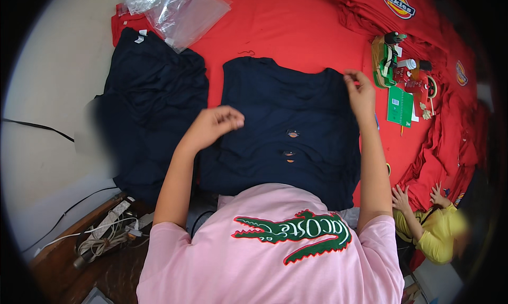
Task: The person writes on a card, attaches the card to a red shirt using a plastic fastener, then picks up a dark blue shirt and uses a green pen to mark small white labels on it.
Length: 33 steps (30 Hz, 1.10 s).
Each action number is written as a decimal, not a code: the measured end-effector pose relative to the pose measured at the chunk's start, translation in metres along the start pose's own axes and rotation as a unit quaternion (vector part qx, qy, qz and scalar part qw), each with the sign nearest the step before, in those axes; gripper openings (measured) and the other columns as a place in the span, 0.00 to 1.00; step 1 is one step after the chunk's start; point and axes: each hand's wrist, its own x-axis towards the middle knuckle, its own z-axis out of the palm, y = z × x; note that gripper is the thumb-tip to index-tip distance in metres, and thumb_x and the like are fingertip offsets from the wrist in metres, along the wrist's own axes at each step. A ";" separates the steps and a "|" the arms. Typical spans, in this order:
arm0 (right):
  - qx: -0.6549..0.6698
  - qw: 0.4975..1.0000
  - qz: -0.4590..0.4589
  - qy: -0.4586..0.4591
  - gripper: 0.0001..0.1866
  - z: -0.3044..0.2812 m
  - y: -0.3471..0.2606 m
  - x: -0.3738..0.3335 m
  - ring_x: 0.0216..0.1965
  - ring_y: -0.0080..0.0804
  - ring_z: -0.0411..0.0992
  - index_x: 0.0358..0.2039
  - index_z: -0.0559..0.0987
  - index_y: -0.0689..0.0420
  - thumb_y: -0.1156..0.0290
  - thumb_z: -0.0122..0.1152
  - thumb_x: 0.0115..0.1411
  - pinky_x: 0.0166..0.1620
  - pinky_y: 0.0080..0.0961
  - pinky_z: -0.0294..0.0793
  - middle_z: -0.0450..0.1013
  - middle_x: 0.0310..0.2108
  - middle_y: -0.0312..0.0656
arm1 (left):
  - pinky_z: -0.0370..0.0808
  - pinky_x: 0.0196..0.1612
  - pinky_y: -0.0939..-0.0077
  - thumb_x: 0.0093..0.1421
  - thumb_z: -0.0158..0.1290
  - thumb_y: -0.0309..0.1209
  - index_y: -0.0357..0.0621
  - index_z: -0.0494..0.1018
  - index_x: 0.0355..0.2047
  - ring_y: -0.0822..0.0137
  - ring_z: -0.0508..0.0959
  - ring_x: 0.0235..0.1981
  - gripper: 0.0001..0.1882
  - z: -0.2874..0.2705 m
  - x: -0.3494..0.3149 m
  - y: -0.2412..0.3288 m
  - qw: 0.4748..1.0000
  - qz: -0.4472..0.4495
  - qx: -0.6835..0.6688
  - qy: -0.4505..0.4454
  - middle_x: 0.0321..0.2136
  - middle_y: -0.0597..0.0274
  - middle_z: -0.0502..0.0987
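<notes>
Navy shirt (288, 132), laid flat on the red cloth (296, 28) covering the desk, looks soft, light and limp, so it would sag unless taken by a hem or corner. Left hand (214, 125) hovers loosely curled over its near left part, grasping nothing. Right hand (361, 95) pinches the shirt's far right edge in its grip. Left of that lies a rumpled navy pile (153, 113); beyond, clear plastic bags (182, 10). Right of the grip, a green notebook (400, 106) crowds the edge.

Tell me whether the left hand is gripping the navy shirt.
No, the left hand hovers curled above the navy shirt; only the right hand pinches it.
</notes>
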 end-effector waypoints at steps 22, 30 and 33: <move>-0.032 0.999 0.039 0.001 0.11 0.002 0.038 0.015 0.40 0.33 0.80 0.44 0.86 0.61 0.70 0.74 0.64 0.45 0.28 0.79 0.82 0.42 0.43 | 0.74 0.65 0.55 0.61 0.69 0.32 0.40 0.76 0.33 0.55 0.86 0.45 0.13 -0.013 0.094 0.008 0.864 0.211 0.260 0.376 0.40 0.58 0.90; 0.057 0.989 -0.130 0.035 0.10 -0.051 -0.021 -0.041 0.53 0.33 0.78 0.45 0.86 0.59 0.73 0.72 0.63 0.55 0.29 0.74 0.83 0.52 0.44 | 0.75 0.64 0.54 0.61 0.67 0.23 0.39 0.73 0.30 0.55 0.86 0.53 0.10 -0.002 0.017 0.022 0.842 0.323 0.290 0.320 0.46 0.57 0.89; 0.130 0.989 -0.055 -0.053 0.10 -0.086 -0.009 -0.109 0.60 0.36 0.75 0.43 0.86 0.57 0.78 0.72 0.61 0.60 0.30 0.72 0.81 0.57 0.44 | 0.74 0.66 0.50 0.60 0.66 0.20 0.39 0.75 0.31 0.51 0.84 0.58 0.08 0.010 -0.040 -0.003 0.848 0.327 0.315 0.274 0.47 0.57 0.89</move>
